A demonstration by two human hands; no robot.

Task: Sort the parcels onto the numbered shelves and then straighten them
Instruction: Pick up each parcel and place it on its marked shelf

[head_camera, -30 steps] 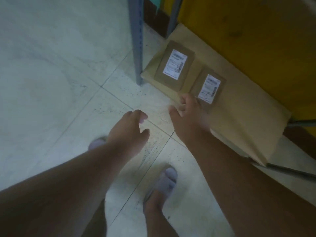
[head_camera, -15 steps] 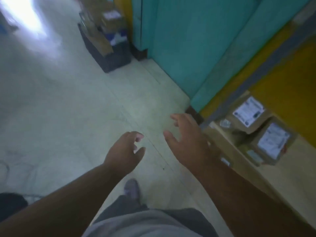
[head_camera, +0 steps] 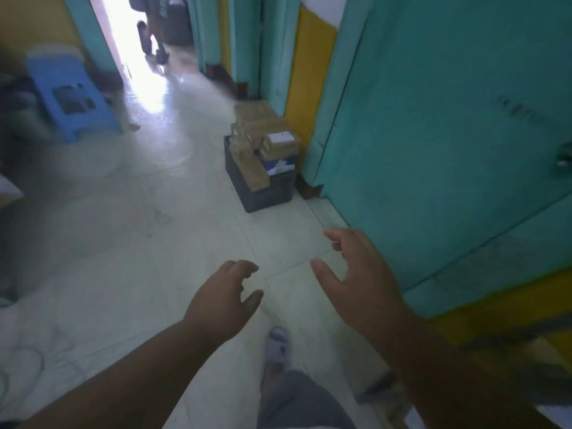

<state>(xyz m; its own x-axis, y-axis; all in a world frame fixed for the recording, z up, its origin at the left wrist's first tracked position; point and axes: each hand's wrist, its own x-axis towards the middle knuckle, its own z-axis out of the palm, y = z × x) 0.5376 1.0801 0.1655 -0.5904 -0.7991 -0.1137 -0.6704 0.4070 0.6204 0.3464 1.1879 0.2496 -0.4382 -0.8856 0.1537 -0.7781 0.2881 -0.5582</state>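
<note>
A dark crate [head_camera: 263,190] stands on the floor ahead, against the wall, piled with several brown cardboard parcels [head_camera: 258,131]; one parcel shows a white label [head_camera: 279,137]. My left hand [head_camera: 221,300] hangs over the floor tiles with fingers loosely curled and holds nothing. My right hand [head_camera: 360,278] is beside it, fingers spread and relaxed, empty too. Both hands are well short of the crate. The shelf with the sorted parcels is out of view.
A teal door [head_camera: 448,144] and yellow wall [head_camera: 309,72] run along the right. A blue plastic stool [head_camera: 72,97] stands at the far left. A bright doorway [head_camera: 145,57] opens at the back. My foot in a grey slipper [head_camera: 278,342] is on the pale tiled floor.
My view has swung up and away from the low shelf with its two labelled parcels toward the crate down the hall. Both hands stayed empty and moved with me.
</note>
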